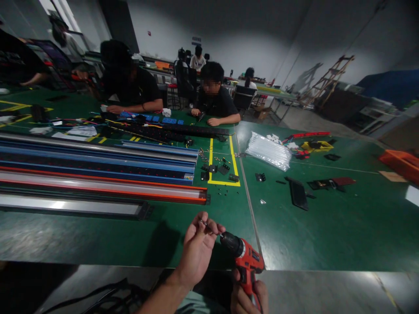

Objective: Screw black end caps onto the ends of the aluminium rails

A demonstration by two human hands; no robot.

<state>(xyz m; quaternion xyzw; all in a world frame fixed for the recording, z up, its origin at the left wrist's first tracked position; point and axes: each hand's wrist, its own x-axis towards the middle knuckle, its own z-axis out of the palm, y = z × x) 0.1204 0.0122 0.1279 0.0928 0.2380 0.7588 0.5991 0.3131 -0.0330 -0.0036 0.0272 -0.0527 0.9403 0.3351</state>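
My right hand (248, 297) grips the handle of a red and black cordless drill (244, 258) at the table's near edge, its chuck pointing left. My left hand (197, 247) is raised just left of the chuck, its fingers pinched on a small dark bit or screw (207, 225) at the drill's tip. Both hands hover over the green table (294, 235). What exactly the left fingers pinch is too small to name.
Long aluminium, blue and orange-edged rails (98, 174) lie across the left half. Small black brackets and screws (219, 170) sit in a yellow-taped square. A bag of clear tubes (269, 150) and a black plate (298, 193) lie right. Two people (214, 98) work at the far side.
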